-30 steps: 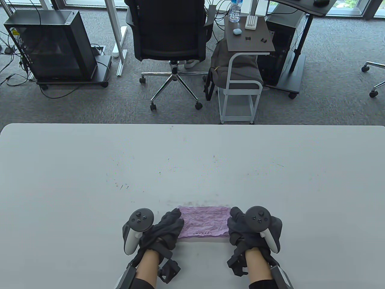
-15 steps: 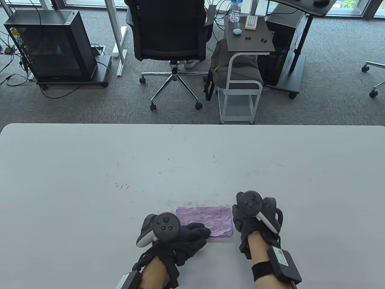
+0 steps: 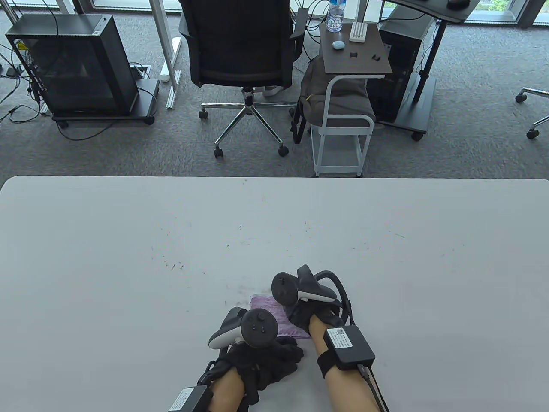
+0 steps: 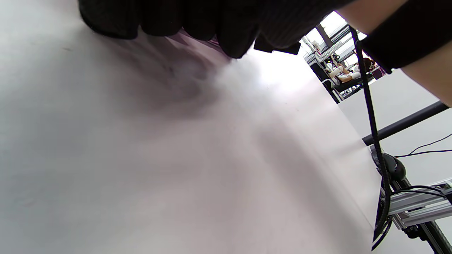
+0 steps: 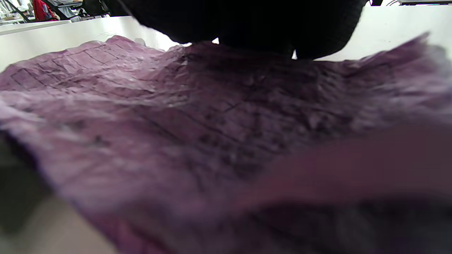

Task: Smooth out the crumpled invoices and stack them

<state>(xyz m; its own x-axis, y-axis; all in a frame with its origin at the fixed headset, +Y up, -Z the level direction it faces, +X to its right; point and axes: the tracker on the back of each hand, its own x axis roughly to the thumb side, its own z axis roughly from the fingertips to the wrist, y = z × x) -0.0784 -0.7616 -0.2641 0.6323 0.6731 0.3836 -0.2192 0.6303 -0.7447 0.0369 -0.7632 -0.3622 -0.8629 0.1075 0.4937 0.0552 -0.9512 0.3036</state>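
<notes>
Your right hand is lying across the purple invoice, which is sitting near the near edge of the white table, a little right of centre. The gloved fingers are pressing down on the crumpled, grid-printed paper; whether that grip is wide or curled, you cannot tell. Your left hand is resting at the sheet's near edge, its fingertips touching the paper, nothing visibly pinched in that grip.
</notes>
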